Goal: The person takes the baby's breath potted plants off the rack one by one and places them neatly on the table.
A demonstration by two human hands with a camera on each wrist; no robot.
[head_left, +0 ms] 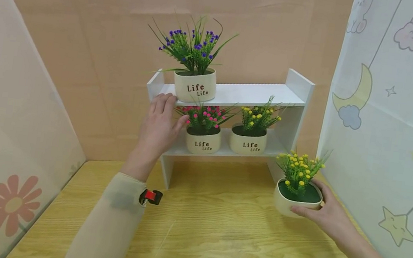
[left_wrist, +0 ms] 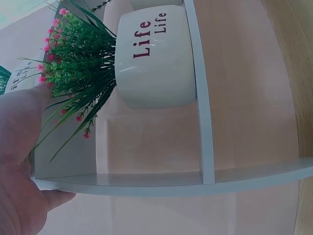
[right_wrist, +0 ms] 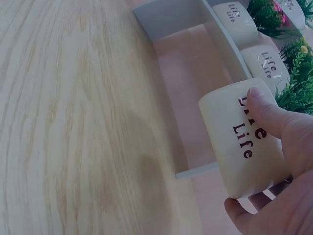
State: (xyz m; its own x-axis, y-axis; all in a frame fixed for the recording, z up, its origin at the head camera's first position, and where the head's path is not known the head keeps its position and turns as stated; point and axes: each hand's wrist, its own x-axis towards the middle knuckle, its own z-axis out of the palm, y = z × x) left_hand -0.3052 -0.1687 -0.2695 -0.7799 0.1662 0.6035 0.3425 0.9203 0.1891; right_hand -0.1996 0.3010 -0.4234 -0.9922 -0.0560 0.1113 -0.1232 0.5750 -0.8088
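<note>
My left hand (head_left: 159, 127) grips the upper left corner of a white two-tier shelf (head_left: 251, 93), its thumb in front of pink flowers (left_wrist: 68, 63). In the head view, my right hand (head_left: 327, 214) holds a cream flowerpot (head_left: 283, 203) with yellow flowers (head_left: 300, 168) in the air, right of the shelf. The right wrist view shows the thumb on the pot's "Life" lettering and fingers beneath. A purple-flowered pot (head_left: 194, 85) stands on the top tier, above my left hand's thumb. A pink-flowered pot (head_left: 202, 141) and another yellow-flowered pot (head_left: 248, 141) stand on the lower tier.
The shelf stands on a wood-grain table (head_left: 215, 236) against a tan backdrop (head_left: 84, 41). Pale printed panels (head_left: 383, 171) flank the table at left and right. The shelf's raised right side panel (head_left: 299, 87) borders the top tier.
</note>
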